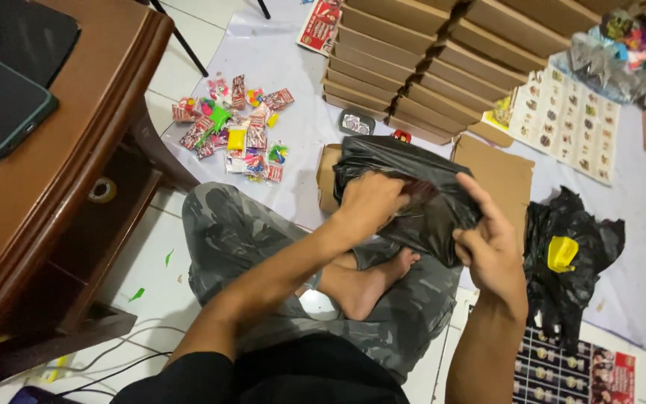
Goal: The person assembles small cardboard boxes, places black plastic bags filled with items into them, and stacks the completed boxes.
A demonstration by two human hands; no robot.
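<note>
Sitting cross-legged on a white tiled floor, a person in camouflage trousers works a black plastic bag over a cardboard box at the centre of the view. The left hand lies flat on the bag's near side, fingers curled and pressed into the plastic, their tips hidden in its folds, so how tightly they close cannot be told. The right hand, at 4 o'clock from the bag, pinches the bag's edge between thumb and bent fingers, closed on the plastic. A bare foot shows just below the bag.

At 10 o'clock from the bag lies a scatter of small colourful packets on a pale sheet. At 12 o'clock stand rows of flat brown cartons. At 3 o'clock a second crumpled black bag rests with a yellow piece on it. A wooden desk fills the left edge, bearing a dark phone
</note>
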